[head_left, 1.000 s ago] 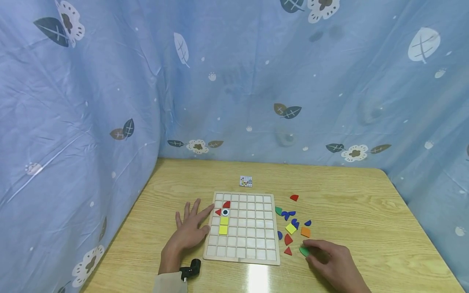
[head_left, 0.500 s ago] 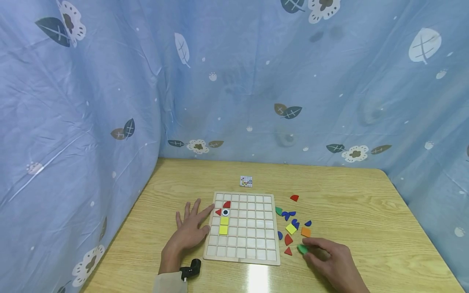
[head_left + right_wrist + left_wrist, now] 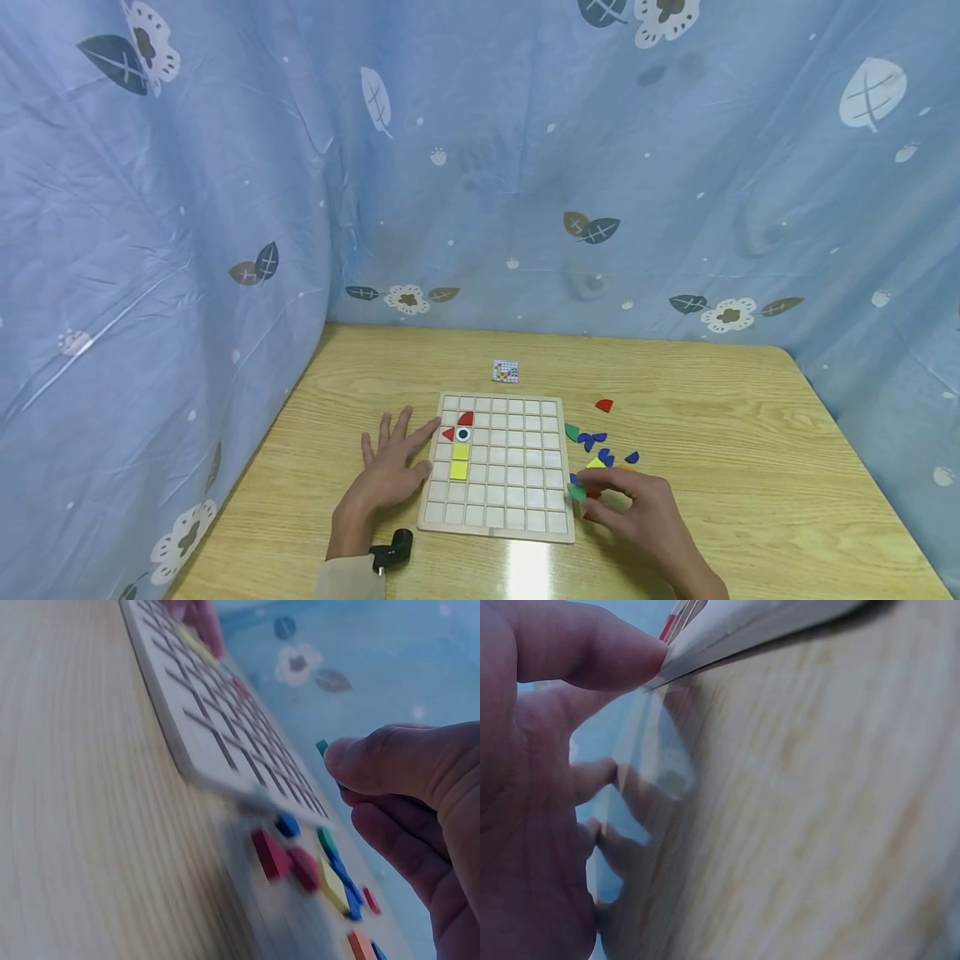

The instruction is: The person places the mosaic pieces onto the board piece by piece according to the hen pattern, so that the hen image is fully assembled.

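My right hand (image 3: 637, 508) pinches a flat green piece with a curved edge (image 3: 577, 492) between thumb and fingers, raised at the right edge of the wooden grid board (image 3: 517, 500). In the right wrist view only a thin side of the green piece (image 3: 322, 748) shows. My left hand (image 3: 386, 475), fingers spread, rests with thumb and index finger against the board's left edge. On the board lie a red quarter circle (image 3: 466, 419), a red triangle (image 3: 448, 434), a white tile with a black dot (image 3: 463, 434) and two yellow squares (image 3: 460, 461).
Loose pieces lie right of the board: several blue half circles (image 3: 632, 457), another green piece (image 3: 572, 432), a red quarter circle (image 3: 604, 406) and a yellow square (image 3: 596, 463). A small printed pattern card (image 3: 506, 372) lies behind the board. A blue curtain (image 3: 480, 167) surrounds the table.
My right hand has lifted the green piece off the table and carried it left to the board's edge, now covering some loose pieces. The left hand has stayed in place.
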A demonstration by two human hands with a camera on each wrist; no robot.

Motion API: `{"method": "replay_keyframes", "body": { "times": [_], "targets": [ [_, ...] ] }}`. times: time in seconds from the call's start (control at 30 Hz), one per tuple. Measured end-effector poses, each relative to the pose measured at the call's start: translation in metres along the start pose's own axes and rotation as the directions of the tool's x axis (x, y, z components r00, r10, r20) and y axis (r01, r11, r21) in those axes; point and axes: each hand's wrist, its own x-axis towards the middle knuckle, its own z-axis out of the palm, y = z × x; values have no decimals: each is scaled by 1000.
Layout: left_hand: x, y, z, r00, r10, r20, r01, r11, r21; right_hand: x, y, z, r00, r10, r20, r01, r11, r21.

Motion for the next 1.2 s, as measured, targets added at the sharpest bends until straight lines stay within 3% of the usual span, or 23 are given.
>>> {"method": "replay_keyframes", "body": {
  "times": [0.27,0.63,0.97,1.2],
  "targets": [
    [1,1,0,1000,-9,4,9,1000,0,18,-11,26,998,-51,33,48,996,76],
    [1,-1,0,1000,5,5,-5,1000,-8,42,-28,65,988,-54,147,23,978,205],
    [1,-2,1,1000,1,-8,-1,1000,15,61,-49,102,961,-57,269,-11,970,244],
    [1,-2,0,1000,6,-6,-6,1000,11,66,-55,122,954,-87,285,24,976,217]
  ]
}}
